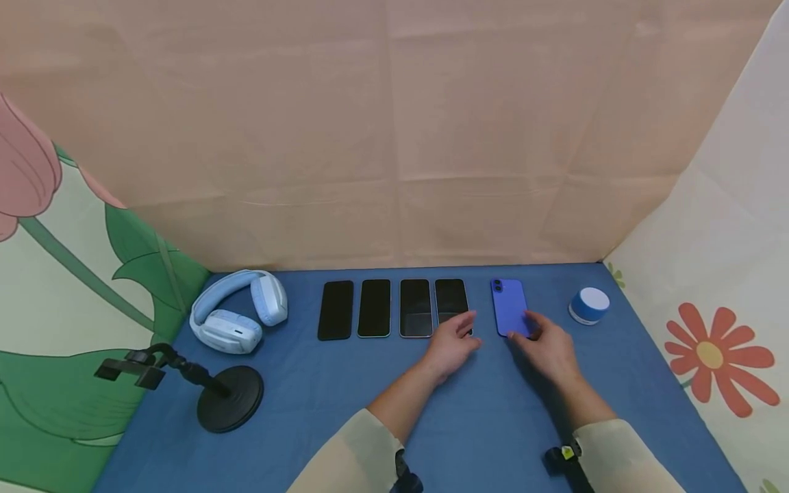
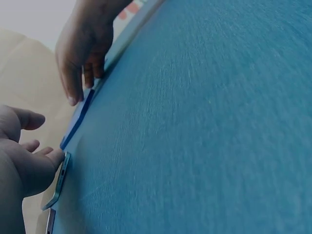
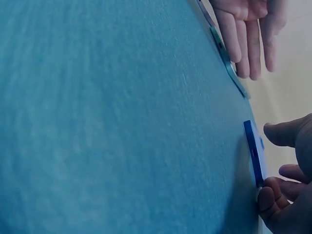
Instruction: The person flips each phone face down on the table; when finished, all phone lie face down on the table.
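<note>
A row of black-screened phones lies on the blue cloth (image 1: 345, 418). My left hand (image 1: 453, 344) rests by the rightmost of them (image 1: 451, 297), its fairly straight fingers touching that phone's near end (image 2: 59, 181). To its right a blue phone (image 1: 508, 305) lies back up. My right hand (image 1: 547, 348) is at that phone's near end, thumb and curled fingers pinching it (image 3: 253, 151). The left wrist view shows the right hand (image 2: 83, 44) with its fingertips down on the blue phone (image 2: 78, 119). In the right wrist view my left hand (image 3: 248, 34) sits beyond the black phone (image 3: 226, 56).
Pale blue headphones (image 1: 237, 311) lie at the back left, with a black round-based holder (image 1: 212, 394) in front of them. A small blue and white round speaker (image 1: 589, 305) stands at the back right. Fabric backdrops wall in the table on three sides.
</note>
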Action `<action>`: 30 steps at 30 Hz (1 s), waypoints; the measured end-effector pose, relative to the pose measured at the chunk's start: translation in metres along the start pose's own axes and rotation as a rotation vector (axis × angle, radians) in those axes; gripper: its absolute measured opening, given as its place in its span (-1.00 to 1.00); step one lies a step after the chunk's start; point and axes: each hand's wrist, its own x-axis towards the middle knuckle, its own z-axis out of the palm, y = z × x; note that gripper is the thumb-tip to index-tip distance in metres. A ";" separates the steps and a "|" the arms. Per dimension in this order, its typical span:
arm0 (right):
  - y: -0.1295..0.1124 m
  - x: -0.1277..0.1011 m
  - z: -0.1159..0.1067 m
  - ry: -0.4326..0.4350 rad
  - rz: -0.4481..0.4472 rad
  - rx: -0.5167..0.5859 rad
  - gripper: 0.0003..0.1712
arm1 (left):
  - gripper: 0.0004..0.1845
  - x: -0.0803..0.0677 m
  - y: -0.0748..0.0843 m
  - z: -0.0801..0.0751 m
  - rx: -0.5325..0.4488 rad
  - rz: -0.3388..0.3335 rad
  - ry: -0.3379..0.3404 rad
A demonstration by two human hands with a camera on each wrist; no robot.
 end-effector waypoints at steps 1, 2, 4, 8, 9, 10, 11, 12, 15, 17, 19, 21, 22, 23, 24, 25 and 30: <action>0.001 0.000 -0.001 -0.002 0.002 -0.004 -0.18 | -0.36 0.001 0.000 0.002 0.003 -0.002 0.002; 0.001 0.001 -0.001 -0.005 0.006 -0.007 -0.17 | -0.36 0.001 0.001 0.004 0.009 -0.006 0.002; 0.001 0.001 -0.002 -0.013 0.013 -0.013 -0.17 | -0.37 0.002 0.001 0.007 0.019 -0.015 0.001; 0.002 0.002 -0.004 -0.023 0.020 -0.018 -0.16 | -0.38 0.003 0.001 0.015 0.038 -0.023 -0.004; 0.002 0.002 -0.004 -0.023 0.020 -0.019 -0.17 | -0.37 0.004 0.000 0.017 0.036 -0.024 -0.004; 0.002 0.002 -0.004 -0.022 0.018 -0.020 -0.17 | -0.37 0.004 0.000 0.018 0.035 -0.021 -0.005; 0.002 0.001 -0.005 -0.019 0.017 -0.020 -0.18 | -0.37 0.005 0.000 0.020 0.040 -0.020 -0.004; 0.002 0.001 -0.005 -0.018 0.016 -0.019 -0.18 | -0.37 0.005 -0.001 0.021 0.038 -0.021 -0.007; 0.002 0.001 -0.005 -0.010 0.013 -0.016 -0.21 | -0.36 0.007 -0.001 0.025 0.030 -0.017 -0.013; 0.001 0.001 -0.005 -0.010 0.010 -0.013 -0.22 | -0.36 0.009 -0.001 0.027 0.024 -0.017 -0.018; 0.001 0.002 -0.006 -0.010 0.006 -0.011 -0.23 | -0.36 0.010 -0.001 0.029 0.024 -0.015 -0.020; 0.001 0.002 -0.006 -0.010 0.001 -0.006 -0.23 | -0.37 0.012 -0.001 0.032 0.031 -0.019 -0.016; 0.001 0.003 -0.006 -0.008 -0.002 -0.004 -0.24 | -0.37 0.012 0.000 0.033 0.030 -0.020 -0.016; 0.001 0.003 -0.005 -0.005 -0.004 -0.002 -0.24 | -0.37 0.012 0.000 0.034 0.029 -0.021 -0.017; 0.002 0.003 -0.005 0.000 -0.005 0.002 -0.25 | -0.37 0.012 0.001 0.035 0.034 -0.024 -0.020; 0.002 0.003 -0.005 0.005 -0.007 0.005 -0.25 | -0.37 0.012 0.001 0.036 0.034 -0.026 -0.023; 0.003 0.002 -0.004 0.030 0.003 0.021 -0.27 | -0.35 0.011 0.003 0.040 0.016 -0.038 -0.051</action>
